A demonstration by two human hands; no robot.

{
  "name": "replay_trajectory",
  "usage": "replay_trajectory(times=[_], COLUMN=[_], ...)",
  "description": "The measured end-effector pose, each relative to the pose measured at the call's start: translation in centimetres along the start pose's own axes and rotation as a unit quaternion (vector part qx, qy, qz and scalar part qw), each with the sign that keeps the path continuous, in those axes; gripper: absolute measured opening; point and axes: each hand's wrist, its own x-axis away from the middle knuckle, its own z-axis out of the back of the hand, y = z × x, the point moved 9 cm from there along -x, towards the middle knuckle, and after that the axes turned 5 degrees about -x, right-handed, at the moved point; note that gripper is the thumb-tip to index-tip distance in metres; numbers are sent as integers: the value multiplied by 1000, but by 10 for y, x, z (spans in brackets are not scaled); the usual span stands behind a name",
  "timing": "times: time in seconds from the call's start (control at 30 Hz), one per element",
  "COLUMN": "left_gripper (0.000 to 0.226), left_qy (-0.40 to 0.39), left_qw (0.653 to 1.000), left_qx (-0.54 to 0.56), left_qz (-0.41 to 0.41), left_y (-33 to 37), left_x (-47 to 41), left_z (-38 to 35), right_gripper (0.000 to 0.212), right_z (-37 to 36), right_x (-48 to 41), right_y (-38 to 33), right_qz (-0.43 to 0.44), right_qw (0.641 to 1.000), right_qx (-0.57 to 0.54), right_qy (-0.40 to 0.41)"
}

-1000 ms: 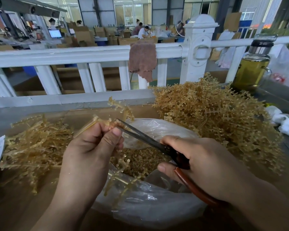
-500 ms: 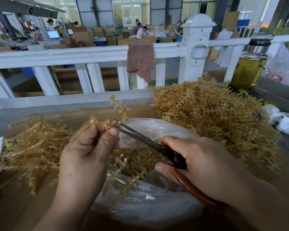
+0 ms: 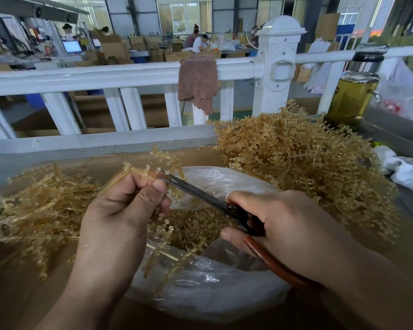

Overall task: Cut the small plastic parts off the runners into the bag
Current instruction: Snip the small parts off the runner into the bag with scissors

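The person's left hand (image 3: 119, 217), at the lower centre-left of the frame, is showing bare, with a short trimmed thumbnail (image 3: 159, 185) and fine creases over the thumb knuckle. The right hand (image 3: 289, 232), at the lower right, is likewise showing bare, with a short nail (image 3: 225, 234) on one fingertip. The left forearm (image 3: 86, 294) and the right forearm (image 3: 372, 289) are running uncovered to the bottom edge.

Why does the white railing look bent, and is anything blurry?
Head view: the wide-angle lens bows the white railing and tilts its posts; the left hand, right hand and scissors look sharp; soft glare sits on the clear bag.
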Motion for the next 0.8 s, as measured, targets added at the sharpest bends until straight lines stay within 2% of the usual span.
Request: replay_trajectory(times=[0.07,0.17,0.43,0.67,0.8], left_gripper=[24,22,19,19,19], left_qy=[4,7,-3,-9,-3], left_qw=[1000,1000,999,999,999], left_qx=[1,1,31,45,40], left_qz=[-9,-10,-11,-11,-4], left_y=[4,6,-1,1,3], left_x=[1,1,-1,-1,0], left_z=[-1,-2,-2,-3,-3], right_gripper=[36,40,21,20,32], right_z=[1,2,4,4,4], right_x=[-1,-1,-1,-2,-2], right_y=[0,0,-3,-2,-1], right_qz=[1,4,5,3,7], right_qw=[1000,1000,1000,1000,1000], right_qx=[2,-1,-19,-12,-20], right_qy=[1,2,-7,-5,-1])
